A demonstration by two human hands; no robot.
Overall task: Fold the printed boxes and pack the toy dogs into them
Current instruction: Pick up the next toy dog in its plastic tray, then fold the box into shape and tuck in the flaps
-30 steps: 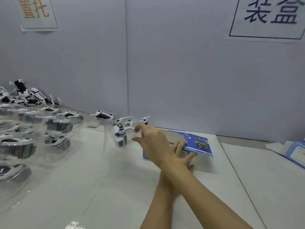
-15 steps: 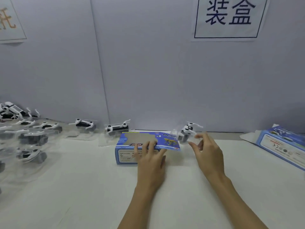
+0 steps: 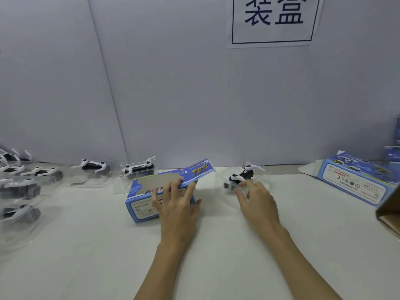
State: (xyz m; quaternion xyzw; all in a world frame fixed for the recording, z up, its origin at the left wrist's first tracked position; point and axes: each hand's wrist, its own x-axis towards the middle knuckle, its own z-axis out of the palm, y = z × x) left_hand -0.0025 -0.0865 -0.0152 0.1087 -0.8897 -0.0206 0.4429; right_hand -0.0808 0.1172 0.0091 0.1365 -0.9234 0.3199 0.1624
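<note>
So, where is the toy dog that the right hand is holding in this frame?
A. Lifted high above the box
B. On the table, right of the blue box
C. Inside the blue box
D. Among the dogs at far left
B: the right hand holds the toy dog low at the table, right of the blue box under the left hand.

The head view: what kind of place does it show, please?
Probably a packing station on a toy assembly line. A wall sign reads 装盒 (boxing), many toy dogs in clear trays wait on the white table, and the left hand holds a printed box.
</note>
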